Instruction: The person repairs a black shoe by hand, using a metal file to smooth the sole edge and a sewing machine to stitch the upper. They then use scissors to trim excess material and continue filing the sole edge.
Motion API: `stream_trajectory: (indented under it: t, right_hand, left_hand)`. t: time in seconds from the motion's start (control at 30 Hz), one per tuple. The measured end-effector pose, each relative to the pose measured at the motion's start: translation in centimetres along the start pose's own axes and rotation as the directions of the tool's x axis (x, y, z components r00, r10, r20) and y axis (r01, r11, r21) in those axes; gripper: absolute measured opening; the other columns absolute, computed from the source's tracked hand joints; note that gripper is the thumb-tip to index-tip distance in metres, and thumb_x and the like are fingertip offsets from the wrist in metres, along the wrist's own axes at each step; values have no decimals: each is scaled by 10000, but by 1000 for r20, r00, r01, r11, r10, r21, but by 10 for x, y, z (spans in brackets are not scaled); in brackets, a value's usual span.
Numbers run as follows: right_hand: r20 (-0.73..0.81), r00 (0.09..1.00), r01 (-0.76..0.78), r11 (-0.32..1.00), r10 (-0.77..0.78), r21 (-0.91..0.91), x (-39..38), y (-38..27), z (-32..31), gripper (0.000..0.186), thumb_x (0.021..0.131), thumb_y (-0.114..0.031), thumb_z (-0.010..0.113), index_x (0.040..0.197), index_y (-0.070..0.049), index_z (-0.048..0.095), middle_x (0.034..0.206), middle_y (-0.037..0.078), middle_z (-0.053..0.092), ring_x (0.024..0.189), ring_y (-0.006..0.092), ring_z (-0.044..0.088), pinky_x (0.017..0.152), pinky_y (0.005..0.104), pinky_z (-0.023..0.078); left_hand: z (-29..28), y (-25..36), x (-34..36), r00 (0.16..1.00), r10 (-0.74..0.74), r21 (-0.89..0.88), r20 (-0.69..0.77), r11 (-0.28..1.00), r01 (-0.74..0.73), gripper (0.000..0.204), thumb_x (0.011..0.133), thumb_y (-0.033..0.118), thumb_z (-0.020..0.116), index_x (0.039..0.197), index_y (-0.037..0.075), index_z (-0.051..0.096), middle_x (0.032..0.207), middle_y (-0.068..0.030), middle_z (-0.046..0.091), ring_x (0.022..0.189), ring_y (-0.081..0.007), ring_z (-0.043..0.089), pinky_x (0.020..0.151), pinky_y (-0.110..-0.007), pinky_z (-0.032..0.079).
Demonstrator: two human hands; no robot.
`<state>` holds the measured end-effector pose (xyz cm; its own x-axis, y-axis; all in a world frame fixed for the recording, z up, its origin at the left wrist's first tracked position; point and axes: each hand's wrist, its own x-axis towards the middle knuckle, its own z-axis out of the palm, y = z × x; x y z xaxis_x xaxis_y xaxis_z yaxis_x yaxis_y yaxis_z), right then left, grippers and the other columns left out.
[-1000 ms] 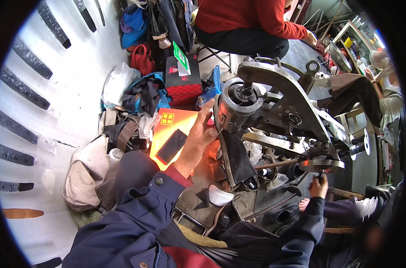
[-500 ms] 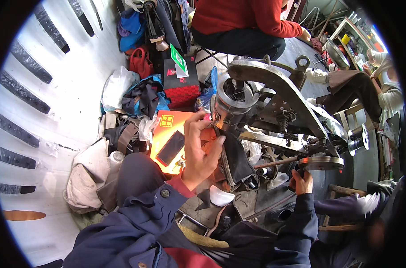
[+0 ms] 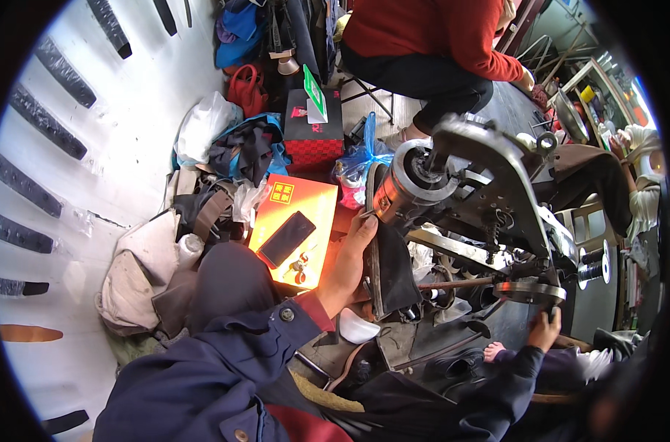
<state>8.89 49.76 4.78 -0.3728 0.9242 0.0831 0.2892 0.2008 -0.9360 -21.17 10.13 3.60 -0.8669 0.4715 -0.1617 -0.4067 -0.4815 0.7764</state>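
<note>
A metal hand-cranked shoe sewing machine [image 3: 493, 169] stands in front of me, right of the middle. Under its round head hangs a black shoe [image 3: 395, 274], its sole edge facing left. My left hand [image 3: 349, 254] grips that sole edge just below the head, thumb in front; some fingers are hidden behind the shoe. Low on the machine's right is a flat metal handwheel [image 3: 530, 292]. At its lower right rim, my right hand [image 3: 545, 329] is closed around a small dark crank handle [image 3: 555, 313].
An orange box [image 3: 294, 228] with a black phone [image 3: 288, 239] lies by my knee. Behind it are a dark-and-red box [image 3: 313, 129], bags and cloth. A person in a red top [image 3: 430, 44] sits ahead; another person's bare foot [image 3: 494, 351] is at right. A thread spool [image 3: 594, 267] sits on the machine's right.
My right hand has moved right along the handwheel's rim with the crank. My left hand's raised fingers have come down against the shoe. The whole view has shifted slightly.
</note>
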Motion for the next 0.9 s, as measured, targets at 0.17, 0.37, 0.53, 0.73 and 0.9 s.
stream_trajectory:
  t: [0.17, 0.37, 0.53, 0.73, 0.9]
  right_hand:
    - [339, 881, -249, 933, 329, -259, -45, 24, 67, 195, 989, -187, 750, 954, -58, 607, 661, 18, 590, 526, 122, 556, 472, 288, 431]
    - [246, 949, 207, 978, -196, -20, -47, -58, 44, 131, 1006, -150, 675, 959, -29, 663, 691, -9, 587, 567, 78, 532, 515, 251, 398]
    - [46, 999, 1, 1000, -1, 0, -14, 3, 24, 56, 973, -96, 637, 1013, -58, 643, 713, -6, 596, 554, 94, 501, 495, 270, 420]
    - [538, 836, -15, 985, 106, -170, -64, -21, 78, 266, 966, -221, 777, 890, 1, 651, 705, 40, 647, 579, 111, 590, 539, 289, 490]
    - [-2, 983, 182, 973, -184, -138, -19, -48, 13, 92, 1019, -146, 618, 1031, -56, 638, 741, -10, 586, 573, 81, 509, 517, 251, 409]
  left_hand:
    - [3, -1, 2, 1000, -3, -89, 1, 996, 3, 375, 1140, 333, 510, 1396, 76, 606, 1214, -1, 669, 1089, -87, 629, 961, -271, 508]
    - [-6, -8, 4, 1000, 0, -77, -13, 997, -1, 342, 1147, 318, 478, 1349, 76, 612, 1132, 4, 682, 983, -71, 661, 860, -252, 548]
    - [-8, -9, 9, 1000, -2, -65, -9, 998, 2, 337, 1149, 301, 465, 1331, 70, 628, 1147, 7, 689, 987, -72, 654, 879, -251, 541]
    - [-13, -13, 14, 997, 63, -92, 33, 994, -60, 346, 1141, 322, 505, 1296, 50, 654, 1151, -1, 696, 990, -80, 647, 889, -247, 519]
    - [-22, -15, 17, 997, 63, -82, 35, 995, -60, 326, 1131, 320, 529, 1245, 53, 676, 1108, -15, 716, 949, -94, 665, 863, -254, 528]
